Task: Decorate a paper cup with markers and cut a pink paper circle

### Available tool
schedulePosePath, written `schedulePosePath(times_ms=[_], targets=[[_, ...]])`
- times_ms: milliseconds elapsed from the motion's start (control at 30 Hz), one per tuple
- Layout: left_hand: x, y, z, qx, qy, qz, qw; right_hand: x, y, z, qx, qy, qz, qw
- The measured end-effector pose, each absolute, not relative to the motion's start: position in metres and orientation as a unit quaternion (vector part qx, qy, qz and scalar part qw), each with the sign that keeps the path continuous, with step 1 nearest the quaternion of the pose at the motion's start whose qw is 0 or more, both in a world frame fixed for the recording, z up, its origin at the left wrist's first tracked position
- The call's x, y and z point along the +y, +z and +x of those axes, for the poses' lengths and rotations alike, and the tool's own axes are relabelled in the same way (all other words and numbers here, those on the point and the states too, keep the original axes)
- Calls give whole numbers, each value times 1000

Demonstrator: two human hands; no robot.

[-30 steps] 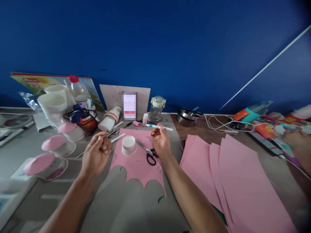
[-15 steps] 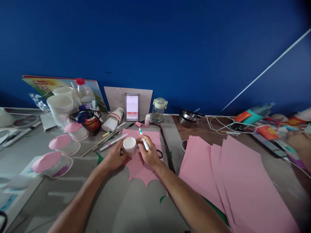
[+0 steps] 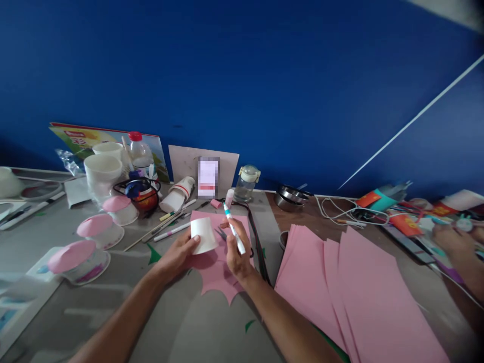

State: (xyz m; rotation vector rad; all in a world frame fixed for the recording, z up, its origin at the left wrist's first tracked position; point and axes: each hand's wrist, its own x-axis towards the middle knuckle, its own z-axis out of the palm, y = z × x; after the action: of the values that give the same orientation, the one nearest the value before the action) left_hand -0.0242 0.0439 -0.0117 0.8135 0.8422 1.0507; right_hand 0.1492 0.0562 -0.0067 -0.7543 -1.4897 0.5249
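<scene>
- Our left hand [image 3: 177, 257] grips a small white paper cup [image 3: 203, 235], thumb on its side wall; the cup is tilted and lifted just above the pink sheet [image 3: 215, 264] with a scalloped cut edge.
- Our right hand [image 3: 236, 254] is closed around a white marker [image 3: 233, 233] with a teal band, its shaft slanting up and to the left, just right of the cup.
- Scissors [image 3: 221, 233] lie on the pink sheet between both hands, mostly hidden.
- Three pink-topped cups [image 3: 73, 254] stand in a row at left on the grey table [image 3: 113, 302].
- A stack of pink paper sheets [image 3: 351, 287] lies to the right, well apart.
- Another person's hand [image 3: 451, 242] shows at the far right edge.
</scene>
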Motion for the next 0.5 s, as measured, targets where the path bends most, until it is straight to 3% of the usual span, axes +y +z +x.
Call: schedulePosePath(times_ms=[267, 500], targets=[[44, -13, -23, 288, 508, 358, 729, 44, -10, 138, -756, 109, -254, 594], [44, -13, -28, 292, 528, 313, 734, 39, -18, 131, -728, 148, -282, 607]])
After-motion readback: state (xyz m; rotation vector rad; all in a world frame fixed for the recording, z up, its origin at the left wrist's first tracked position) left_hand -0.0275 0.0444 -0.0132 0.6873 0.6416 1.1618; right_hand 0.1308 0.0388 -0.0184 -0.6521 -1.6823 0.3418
